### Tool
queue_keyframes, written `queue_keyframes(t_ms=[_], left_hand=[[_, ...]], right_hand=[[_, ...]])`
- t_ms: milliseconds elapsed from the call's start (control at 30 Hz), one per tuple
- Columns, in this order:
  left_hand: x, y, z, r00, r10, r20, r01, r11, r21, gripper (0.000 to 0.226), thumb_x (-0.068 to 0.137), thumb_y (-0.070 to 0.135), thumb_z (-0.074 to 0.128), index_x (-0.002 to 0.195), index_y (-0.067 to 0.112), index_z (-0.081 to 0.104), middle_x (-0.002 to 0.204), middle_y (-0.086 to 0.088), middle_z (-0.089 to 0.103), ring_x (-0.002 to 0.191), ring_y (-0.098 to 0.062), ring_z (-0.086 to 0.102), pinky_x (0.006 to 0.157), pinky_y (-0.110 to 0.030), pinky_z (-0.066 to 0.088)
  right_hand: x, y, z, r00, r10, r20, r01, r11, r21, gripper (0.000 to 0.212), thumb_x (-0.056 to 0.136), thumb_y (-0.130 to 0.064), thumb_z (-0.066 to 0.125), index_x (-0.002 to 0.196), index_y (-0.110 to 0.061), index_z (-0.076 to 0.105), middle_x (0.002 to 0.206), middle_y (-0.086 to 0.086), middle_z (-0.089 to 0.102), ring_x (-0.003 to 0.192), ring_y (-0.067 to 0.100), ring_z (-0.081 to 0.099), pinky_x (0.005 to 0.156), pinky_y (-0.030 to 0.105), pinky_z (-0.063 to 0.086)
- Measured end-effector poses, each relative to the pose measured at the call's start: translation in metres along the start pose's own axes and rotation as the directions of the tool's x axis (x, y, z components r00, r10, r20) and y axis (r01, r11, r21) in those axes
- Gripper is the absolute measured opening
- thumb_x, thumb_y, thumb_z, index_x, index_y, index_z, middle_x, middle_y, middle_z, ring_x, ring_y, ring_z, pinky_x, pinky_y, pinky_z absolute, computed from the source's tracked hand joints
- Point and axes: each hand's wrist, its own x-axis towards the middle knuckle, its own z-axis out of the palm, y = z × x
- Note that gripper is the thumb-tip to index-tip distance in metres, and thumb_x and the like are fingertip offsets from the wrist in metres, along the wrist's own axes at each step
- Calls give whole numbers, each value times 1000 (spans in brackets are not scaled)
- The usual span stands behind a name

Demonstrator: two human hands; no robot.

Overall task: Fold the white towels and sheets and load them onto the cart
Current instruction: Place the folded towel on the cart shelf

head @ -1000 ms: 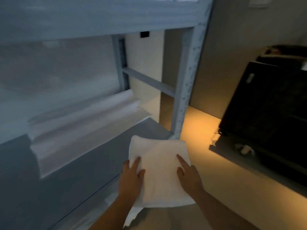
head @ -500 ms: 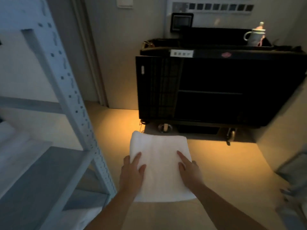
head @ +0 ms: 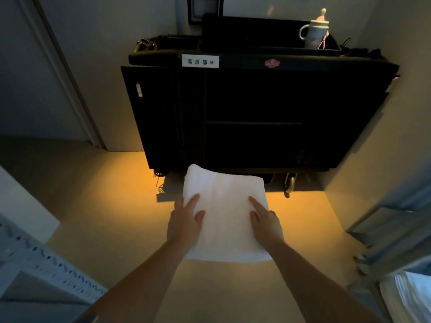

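A folded white towel (head: 225,213) hangs flat in the air in front of me, just short of the black housekeeping cart (head: 256,96). My left hand (head: 184,221) holds its left edge and my right hand (head: 265,223) holds its right edge. On each hand the forefinger and thumb lie on top of the cloth, while the other fingers are hidden beneath it. The cart faces me with its dark open front and a shelf line (head: 254,123) across the middle. A white label (head: 200,61) sits on its top rail.
A pale perforated metal rack (head: 46,271) stands at lower left, more shelving (head: 396,229) at right with white linen (head: 410,299) below it. A lidded cup (head: 314,31) stands on the cart top. A door (head: 35,66) is at far left. Lit floor lies between me and the cart.
I have turned from the metal rack to face the cart, and the towel has come with me in both hands, now close to the cart's lower front. The grip is unchanged.
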Motion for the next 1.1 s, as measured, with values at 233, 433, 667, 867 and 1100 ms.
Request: queue_keyframes(t_ms=[233, 433, 667, 867, 1100], left_hand=[[79, 51, 38, 1000, 13, -6, -13, 1000, -8, 51, 97, 42, 46, 145, 37, 32, 148, -5, 30, 126, -27, 43, 101, -41, 43], [152, 70, 61, 997, 49, -58, -50, 999, -14, 49, 96, 41, 49, 143, 35, 37, 140, -4, 34, 117, -25, 47, 92, -36, 45], [264, 75, 89, 997, 50, -50, -52, 998, -27, 48, 96, 39, 45, 143, 34, 36, 140, -3, 30, 108, -25, 50, 88, -34, 47], [381, 81, 103, 999, 50, -1, -50, 997, -53, 49, 96, 37, 43, 144, 36, 33, 144, -3, 25, 108, -24, 50, 87, -36, 49], [481, 103, 112, 997, 69, 19, -69, 998, -4, 49, 95, 32, 43, 143, 33, 33, 141, -3, 26, 97, -22, 51, 80, -35, 50]], right_hand=[[96, 19, -35, 1000, -13, 10, 13, 1000, 25, 47, 100, -30, 33, 145, -43, 29, 106, 9, 48, 74, 15, 50, 72, 29, 46], [171, 17, -42, 1000, -1, 8, 1, 999, 41, 48, 100, -28, 31, 145, -44, 29, 106, 7, 45, 73, 15, 50, 70, 27, 43], [285, 1, -36, 1000, -12, 4, 12, 1000, -2, 46, 102, -28, 30, 145, -43, 30, 117, 12, 46, 72, 16, 50, 67, 26, 41], [396, -29, -34, 1000, 2, 2, -2, 1000, -15, 45, 102, -26, 31, 144, -42, 33, 114, 14, 49, 80, 23, 55, 75, 29, 45], [493, -44, -35, 999, 28, -44, -29, 999, -28, 43, 103, -30, 29, 144, -44, 33, 113, 8, 44, 71, 11, 47, 70, 27, 42]])
